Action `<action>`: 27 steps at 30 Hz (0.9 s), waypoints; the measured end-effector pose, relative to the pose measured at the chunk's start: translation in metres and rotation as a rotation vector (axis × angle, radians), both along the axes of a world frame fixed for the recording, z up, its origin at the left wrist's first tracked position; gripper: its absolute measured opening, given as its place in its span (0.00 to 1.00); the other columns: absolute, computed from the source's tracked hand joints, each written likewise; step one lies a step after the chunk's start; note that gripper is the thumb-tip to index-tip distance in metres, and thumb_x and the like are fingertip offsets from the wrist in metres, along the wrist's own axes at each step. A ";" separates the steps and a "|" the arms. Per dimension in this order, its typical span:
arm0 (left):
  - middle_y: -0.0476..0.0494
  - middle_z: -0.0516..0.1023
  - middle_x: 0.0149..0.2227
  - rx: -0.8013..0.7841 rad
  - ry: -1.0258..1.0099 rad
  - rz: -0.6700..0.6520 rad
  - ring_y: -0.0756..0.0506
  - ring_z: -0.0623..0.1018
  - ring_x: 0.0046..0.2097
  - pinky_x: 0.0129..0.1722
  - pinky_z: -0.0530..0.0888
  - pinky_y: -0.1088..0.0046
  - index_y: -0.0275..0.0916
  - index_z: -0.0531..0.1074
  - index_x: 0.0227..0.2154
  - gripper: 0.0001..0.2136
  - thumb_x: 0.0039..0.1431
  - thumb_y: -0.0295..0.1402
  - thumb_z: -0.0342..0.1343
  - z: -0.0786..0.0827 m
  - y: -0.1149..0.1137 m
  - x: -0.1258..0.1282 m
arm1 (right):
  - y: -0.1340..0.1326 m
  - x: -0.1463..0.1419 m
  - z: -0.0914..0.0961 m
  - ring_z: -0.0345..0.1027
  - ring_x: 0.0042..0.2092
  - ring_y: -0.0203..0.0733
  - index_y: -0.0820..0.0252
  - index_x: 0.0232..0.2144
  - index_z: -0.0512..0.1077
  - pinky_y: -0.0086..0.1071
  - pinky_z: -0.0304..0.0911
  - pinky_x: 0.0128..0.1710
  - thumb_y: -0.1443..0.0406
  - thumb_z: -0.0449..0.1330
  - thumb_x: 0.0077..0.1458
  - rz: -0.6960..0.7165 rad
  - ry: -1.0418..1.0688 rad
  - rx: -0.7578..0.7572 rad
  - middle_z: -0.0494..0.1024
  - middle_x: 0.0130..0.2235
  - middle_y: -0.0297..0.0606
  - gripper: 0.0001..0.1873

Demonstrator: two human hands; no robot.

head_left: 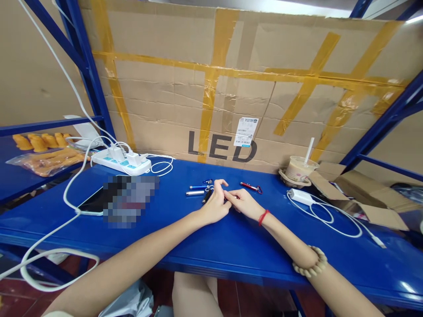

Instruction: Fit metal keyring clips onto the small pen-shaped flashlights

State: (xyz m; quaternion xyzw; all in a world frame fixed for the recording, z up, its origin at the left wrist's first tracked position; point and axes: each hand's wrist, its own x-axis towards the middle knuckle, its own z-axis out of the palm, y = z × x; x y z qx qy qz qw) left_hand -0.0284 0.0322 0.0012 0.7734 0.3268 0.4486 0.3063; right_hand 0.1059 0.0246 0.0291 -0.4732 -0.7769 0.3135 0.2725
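Observation:
My left hand [216, 206] and my right hand [245, 203] meet over the middle of the blue table, with their fingertips together. Both are closed around something small. A bit of dark red shows by the right fingers; the rest is hidden. Just left of my hands lie a blue keychain flashlight [197, 188], a silver one [194, 193] and a black one [207, 196], which the left hand partly covers. Behind my right hand rests a red keychain flashlight [248, 186] with a red clip at its end.
At the left are a white power strip [122, 163] with chargers, a phone [95, 202], loose white cables and a bag of orange pieces [49, 162]. On the right stand a drink cup [300, 168], a white adapter [301, 197] and an opened carton [373, 193]. Taped cardboard [165, 105] closes off the back.

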 end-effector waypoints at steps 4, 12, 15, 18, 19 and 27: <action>0.44 0.58 0.41 -0.087 -0.102 -0.031 0.52 0.66 0.31 0.35 0.66 0.70 0.40 0.49 0.38 0.17 0.46 0.23 0.47 0.007 -0.005 0.003 | 0.005 0.007 0.001 0.50 0.16 0.29 0.65 0.20 0.68 0.25 0.46 0.17 0.48 0.47 0.52 -0.019 -0.006 -0.039 0.57 0.13 0.28 0.26; 0.49 0.61 0.35 -0.250 -0.423 0.204 0.53 0.67 0.32 0.33 0.63 0.75 0.39 0.55 0.33 0.04 0.56 0.31 0.43 0.014 0.015 -0.007 | 0.007 0.016 0.008 0.53 0.16 0.30 0.66 0.31 0.74 0.26 0.49 0.19 0.49 0.50 0.51 -0.089 -0.024 -0.005 0.61 0.12 0.29 0.26; 0.50 0.62 0.32 -0.318 -0.516 0.227 0.53 0.66 0.29 0.28 0.62 0.77 0.40 0.56 0.33 0.04 0.55 0.32 0.44 0.010 0.026 -0.010 | 0.010 0.018 0.005 0.53 0.16 0.30 0.66 0.35 0.74 0.26 0.49 0.20 0.49 0.50 0.51 -0.107 -0.006 -0.009 0.61 0.12 0.29 0.26; 0.51 0.63 0.32 -0.349 -0.541 0.221 0.54 0.66 0.28 0.26 0.60 0.79 0.39 0.57 0.32 0.03 0.54 0.32 0.44 0.008 0.030 -0.011 | 0.011 0.018 0.004 0.53 0.16 0.30 0.65 0.35 0.75 0.26 0.49 0.20 0.48 0.50 0.50 -0.115 0.007 0.001 0.61 0.12 0.29 0.27; 0.51 0.64 0.31 -0.350 -0.539 0.217 0.54 0.65 0.28 0.25 0.60 0.79 0.39 0.57 0.31 0.03 0.54 0.32 0.44 0.009 0.030 -0.011 | 0.011 0.018 0.004 0.53 0.16 0.30 0.65 0.35 0.75 0.26 0.49 0.20 0.48 0.50 0.50 -0.114 0.011 0.003 0.61 0.12 0.29 0.27; 0.51 0.65 0.30 -0.322 -0.532 0.191 0.54 0.64 0.27 0.25 0.59 0.79 0.39 0.59 0.29 0.03 0.55 0.32 0.43 0.011 0.027 -0.012 | 0.009 0.013 0.004 0.53 0.17 0.30 0.66 0.33 0.75 0.26 0.50 0.20 0.48 0.51 0.49 -0.110 0.032 -0.006 0.60 0.13 0.28 0.27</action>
